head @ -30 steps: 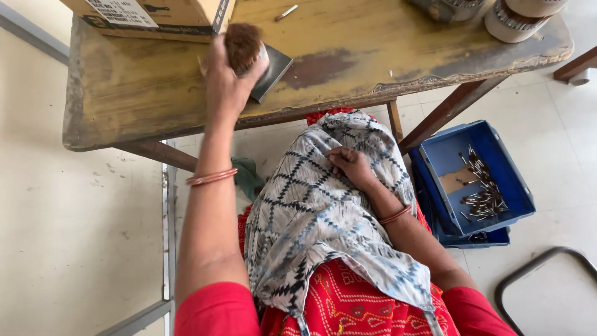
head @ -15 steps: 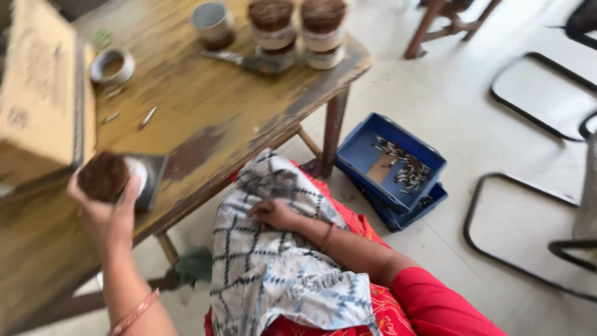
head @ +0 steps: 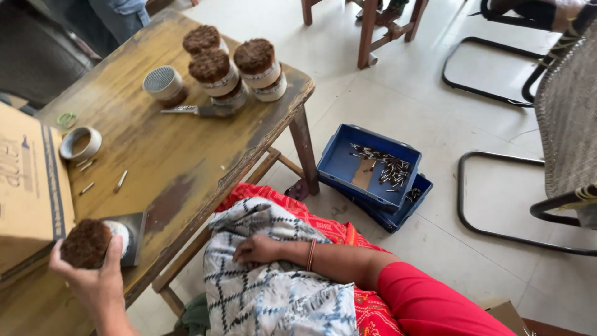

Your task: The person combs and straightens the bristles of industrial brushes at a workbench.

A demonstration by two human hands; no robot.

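Left hand (head: pixel 93 274) wrapped around a brown bristly bundle (head: pixel 86 244) at the near edge of the wooden table (head: pixel 168 155), beside a cardboard box (head: pixel 28 186). Right hand (head: pixel 258 249) resting loosely curled, holding nothing, on patterned cloth (head: pixel 267 286) over the lap. Farther out, more bundles (head: pixel 233 68) on the table's far corner, blue tray (head: pixel 339 162) of small sticks on the floor.

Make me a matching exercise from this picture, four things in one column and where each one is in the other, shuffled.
Things:
1. brown bundle
2. right hand
3. blue tray
4. tape roll

Places:
A. on the floor beside the table leg
B. on the patterned cloth over the lap
C. on the wooden table near the cardboard box
D. in the grip of the left hand

Pairs: 1-D, 2-B, 3-A, 4-C
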